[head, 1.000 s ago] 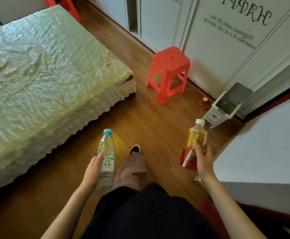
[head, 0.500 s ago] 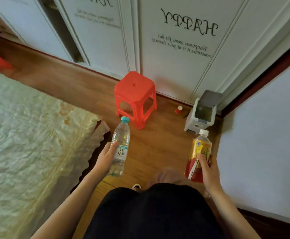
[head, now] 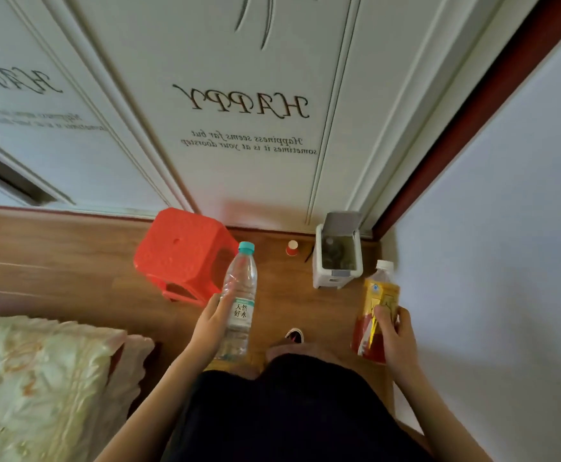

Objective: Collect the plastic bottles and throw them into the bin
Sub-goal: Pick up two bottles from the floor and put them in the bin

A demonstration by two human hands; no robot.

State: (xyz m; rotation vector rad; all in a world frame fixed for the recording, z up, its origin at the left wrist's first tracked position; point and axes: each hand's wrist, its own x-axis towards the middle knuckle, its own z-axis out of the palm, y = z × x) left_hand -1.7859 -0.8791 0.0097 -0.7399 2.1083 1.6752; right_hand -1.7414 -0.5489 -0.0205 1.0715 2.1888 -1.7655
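My left hand (head: pixel 213 323) grips a clear water bottle (head: pixel 241 291) with a teal cap, held upright near the middle of the view. My right hand (head: pixel 394 341) holds a yellow and red drink bottle (head: pixel 377 296) with a white cap, upright at the right. A small white bin (head: pixel 337 263) with its grey lid raised stands on the wooden floor against the white doors, ahead and between the two bottles. Something dark lies inside it.
A red plastic stool (head: pixel 182 253) stands left of the bin. A small red cup (head: pixel 291 248) sits on the floor between stool and bin. A bed corner with a pale quilt (head: pixel 39 378) fills the lower left. A white wall (head: pixel 505 228) runs along the right.
The view has swung right and closer to the doors; the bin and stool are now nearer and more central. Both hands keep their bottles, raised slightly toward the bin.
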